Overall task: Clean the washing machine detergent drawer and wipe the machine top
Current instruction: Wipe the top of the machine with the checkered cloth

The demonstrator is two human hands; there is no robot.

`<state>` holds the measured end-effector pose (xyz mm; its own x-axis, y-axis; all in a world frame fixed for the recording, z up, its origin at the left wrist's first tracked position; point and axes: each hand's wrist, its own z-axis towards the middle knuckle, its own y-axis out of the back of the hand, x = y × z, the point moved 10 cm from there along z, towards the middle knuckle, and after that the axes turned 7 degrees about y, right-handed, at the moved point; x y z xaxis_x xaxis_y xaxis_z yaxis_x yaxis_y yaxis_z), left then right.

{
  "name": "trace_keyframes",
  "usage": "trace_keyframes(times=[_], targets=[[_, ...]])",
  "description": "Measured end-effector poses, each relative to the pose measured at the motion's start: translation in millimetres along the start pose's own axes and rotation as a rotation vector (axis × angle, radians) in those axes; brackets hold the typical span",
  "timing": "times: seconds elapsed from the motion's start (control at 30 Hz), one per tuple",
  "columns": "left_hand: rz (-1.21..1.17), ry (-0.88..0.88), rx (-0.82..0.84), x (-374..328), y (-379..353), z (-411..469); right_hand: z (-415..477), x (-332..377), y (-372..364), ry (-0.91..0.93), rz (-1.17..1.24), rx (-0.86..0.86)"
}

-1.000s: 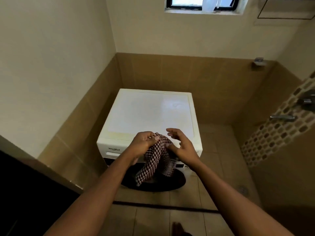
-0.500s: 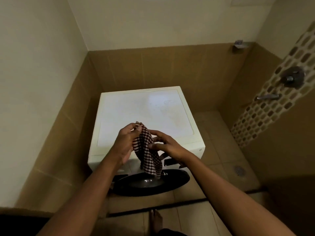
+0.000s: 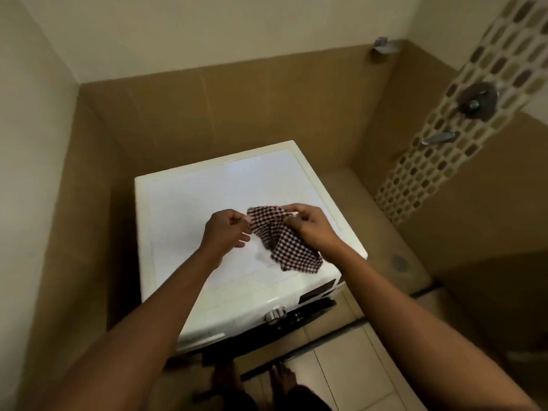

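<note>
Both hands had moved forward from the machine's front edge to a spot over its lid, and the checked cloth [image 3: 286,244], bunched and dangling half a second before, was now drawn out between them. The left grip [image 3: 226,231] was closed at thumb and forefinger, pinching the cloth's left corner, with the lower fingers loosely curled beneath. The right grip [image 3: 311,226] pinched the cloth's upper edge between thumb and fingertips, the rest of that hand curled over the fabric. From the two pinches the cloth sagged down and to the right toward the near right part of the machine top [image 3: 201,200]; whether its lowest fold touched the white surface could not be told. A faint smudge or shadow lay on the top just left of the hanging end.

On the front panel a silver knob [image 3: 274,315] sat near the middle, with a dark display strip to its right. The detergent drawer's outline could not be made out on the pale panel left of the knob. Bare feet [image 3: 281,378] stood on the floor tiles close to the machine's front. On the right wall a shower valve [image 3: 477,102] and a spout [image 3: 439,138] were set in a mosaic strip, and a floor drain [image 3: 398,262] lay beside the machine.
</note>
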<state>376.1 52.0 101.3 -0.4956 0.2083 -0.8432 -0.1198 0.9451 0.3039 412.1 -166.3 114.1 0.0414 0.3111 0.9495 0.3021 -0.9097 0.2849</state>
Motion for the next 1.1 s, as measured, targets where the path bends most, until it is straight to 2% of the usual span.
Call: trace_keyframes(times=[0.1, 0.23, 0.3, 0.37, 0.43, 0.5, 0.57, 0.63, 0.77, 0.87, 1.0, 1.1], targets=[[0.115, -0.088, 0.084, -10, -10, 42, 20, 11, 40, 0.085, -0.255, -0.234], [0.288, -0.16, 0.091, -20, -15, 82, 42, 37, 84, 0.22, -0.496, -0.575], [0.414, -0.233, 0.094, -30, -20, 104, 62, 35, 89, 0.267, -0.557, -0.641], [0.549, -0.299, 0.091, -37, -21, 122, 96, 11, 73, 0.248, -0.658, -0.52], [0.634, -0.346, 0.086, -39, -21, 146, 133, -31, 42, 0.157, -0.891, -0.265], [0.7, -0.395, 0.091, -40, -24, 169, 152, -62, 18, 0.165, -1.046, -0.132], [0.827, -0.423, 0.122, -38, -34, 193, 162, -73, 10, 0.24, -1.064, -0.171], [0.969, -0.353, 0.141, -31, -35, 215, 164, -80, 12, 0.277, -1.056, -0.272], [1.302, -0.234, 0.203, -10, -38, 239, 160, -98, 28, 0.197, -1.015, -0.443], [1.386, -0.195, 0.275, -1, -44, 245, 178, -105, 39, 0.072, -0.986, -0.498], [1.376, -0.195, 0.3, -8, -42, 252, 228, -100, 30, 0.009, -1.031, -0.478], [1.359, -0.218, 0.29, -12, -37, 253, 245, -85, 3, 0.202, -1.088, -0.314]])
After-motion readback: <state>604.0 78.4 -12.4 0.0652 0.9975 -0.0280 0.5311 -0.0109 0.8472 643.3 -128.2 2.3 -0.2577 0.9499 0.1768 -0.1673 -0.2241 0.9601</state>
